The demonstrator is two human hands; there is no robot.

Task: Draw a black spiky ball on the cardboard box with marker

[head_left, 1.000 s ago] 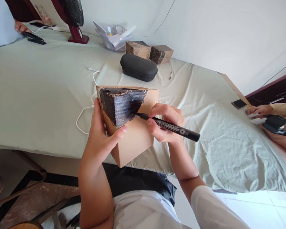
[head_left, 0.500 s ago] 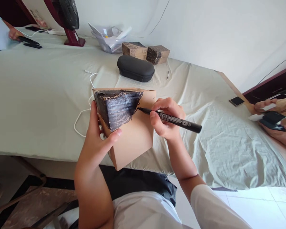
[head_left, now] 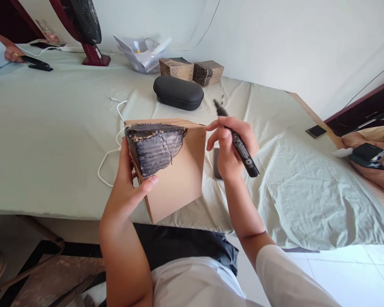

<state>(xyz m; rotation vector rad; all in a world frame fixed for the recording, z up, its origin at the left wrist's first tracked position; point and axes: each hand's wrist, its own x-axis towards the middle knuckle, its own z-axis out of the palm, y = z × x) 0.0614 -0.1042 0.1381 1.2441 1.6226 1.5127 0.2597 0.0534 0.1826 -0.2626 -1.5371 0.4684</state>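
Observation:
A brown cardboard box (head_left: 179, 179) stands tilted at the table's front edge, one corner covered in black ink across several faces. My left hand (head_left: 128, 183) grips its left side, thumb on the front face just below the inked patch and fingers partly hidden behind. In my right hand (head_left: 233, 145) is a black marker pen (head_left: 240, 147), uncapped, its tip pointing up and away from the box. The fingertips of that hand are close to the box's right edge; whether they touch it I cannot tell. A dark phone (head_left: 216, 164) lies partly hidden behind my right hand.
Behind the box lie a black zip case (head_left: 178, 93), two scribbled cardboard boxes (head_left: 208, 73), a clear plastic basket (head_left: 141, 62) and a fan (head_left: 94, 55). A white cable (head_left: 102, 168) curls left of the box. Other people's hands are at far left (head_left: 14, 53) and far right (head_left: 377, 170).
The marker has lifted off the cardboard and swung upright, with my right hand shifting slightly right. The phone behind it has come into view. My left hand keeps hold of the box.

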